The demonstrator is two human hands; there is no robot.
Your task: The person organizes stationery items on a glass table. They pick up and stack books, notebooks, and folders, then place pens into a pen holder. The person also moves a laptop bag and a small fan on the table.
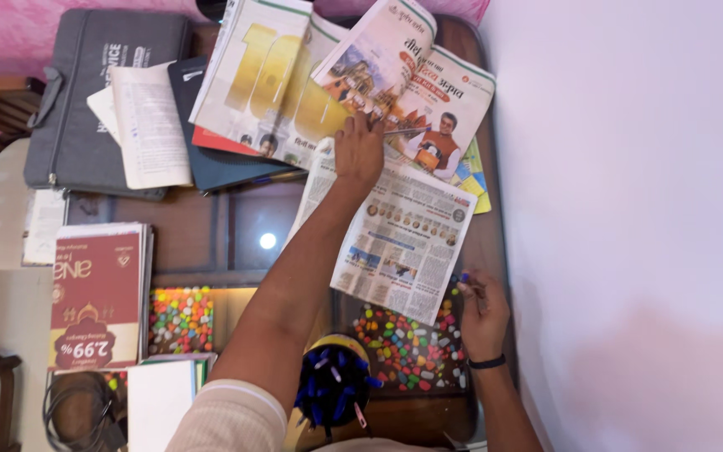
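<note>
left hand (pixel 358 151) presses flat, ungripping, on light, floppy newspaper (pixel 403 238) at centre frame; best lifted by its fold. right hand (pixel 483 311) pinches a pen (pixel 467 285).

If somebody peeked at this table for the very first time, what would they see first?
Probably the spread-out newspapers across the table's middle and top, with the left hand pressing flat on them. Next, the bright multicoloured little pieces under the glass tabletop near the right hand, then the round holder of blue pens at the bottom.
</note>
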